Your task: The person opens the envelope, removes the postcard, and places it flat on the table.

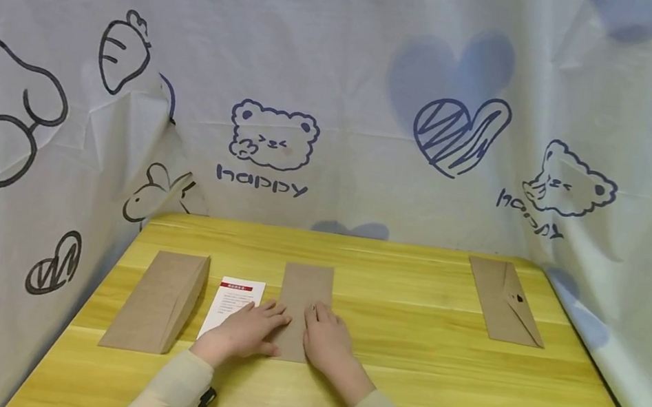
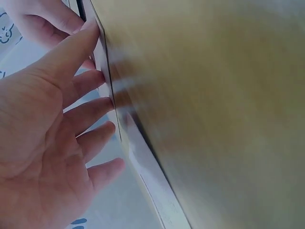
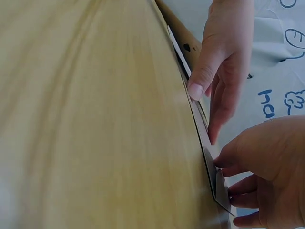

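A plain brown paper envelope (image 1: 307,281) lies upright in front of me, between both hands. My left hand (image 1: 252,329) rests at its left side with spread fingers, the thumb near the lower left corner. My right hand (image 1: 328,343) touches the right half of the envelope with its fingertips, fingers held together and slightly bent. From the right wrist, the right hand (image 3: 271,167) has its fingertips at the paper's edge, beside a small raised flap (image 3: 221,186). A white printed card (image 1: 231,298) with a red band lies partly under the left hand and wrist.
A larger brown envelope (image 1: 152,301) with a raised side stands at the left on the wooden table (image 1: 460,403). At the far right lies another brown envelope (image 1: 496,300), its flap side up with a small dark mark. A printed cloth (image 1: 353,186) hangs behind and beside the table.
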Demonstrator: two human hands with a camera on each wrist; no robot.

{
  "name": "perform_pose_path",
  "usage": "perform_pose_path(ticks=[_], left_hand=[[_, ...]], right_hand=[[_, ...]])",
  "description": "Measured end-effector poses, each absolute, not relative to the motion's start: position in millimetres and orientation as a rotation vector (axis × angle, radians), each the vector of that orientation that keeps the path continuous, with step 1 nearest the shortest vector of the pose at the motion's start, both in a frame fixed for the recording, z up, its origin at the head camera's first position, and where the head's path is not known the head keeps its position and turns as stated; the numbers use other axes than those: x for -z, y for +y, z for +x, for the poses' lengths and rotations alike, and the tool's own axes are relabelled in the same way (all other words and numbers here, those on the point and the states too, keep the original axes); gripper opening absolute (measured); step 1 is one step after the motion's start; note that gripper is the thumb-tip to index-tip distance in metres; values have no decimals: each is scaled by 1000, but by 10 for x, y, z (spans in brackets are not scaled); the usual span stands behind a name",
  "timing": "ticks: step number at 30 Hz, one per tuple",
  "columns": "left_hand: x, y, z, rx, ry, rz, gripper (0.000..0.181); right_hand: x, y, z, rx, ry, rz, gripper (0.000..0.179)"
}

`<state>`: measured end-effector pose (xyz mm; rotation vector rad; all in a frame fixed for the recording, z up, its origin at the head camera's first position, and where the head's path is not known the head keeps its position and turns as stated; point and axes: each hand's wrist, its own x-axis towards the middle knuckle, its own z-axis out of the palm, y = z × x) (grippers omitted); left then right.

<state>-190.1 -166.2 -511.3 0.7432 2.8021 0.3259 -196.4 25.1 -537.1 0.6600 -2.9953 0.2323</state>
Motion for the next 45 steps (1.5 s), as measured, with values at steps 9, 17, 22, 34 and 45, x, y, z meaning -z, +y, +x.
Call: perform_pose_path(ticks=[9,17,22,34,45], left_hand=[[5079,-1657,-1867,-346,2785,749,63],[5085,-1656,-1859,-346,2771,737,63],[5106,-1670,-1853,-356,2777,740,63],[5094,-1703,-1855,-378,2788,746,63],[5105,-1688,-1882,-370,2781,767,64]], right_hand=[[5364,293,-2021,-123,-2982,772,42],[5287,414,-2025,-120,-3005,821,46],[5264,571,-1992,-116,-2960,804,50],[5368,1003,-2016,-106,-2921,727,61],[5391,1147,-2265,-142,-3070,865,68]])
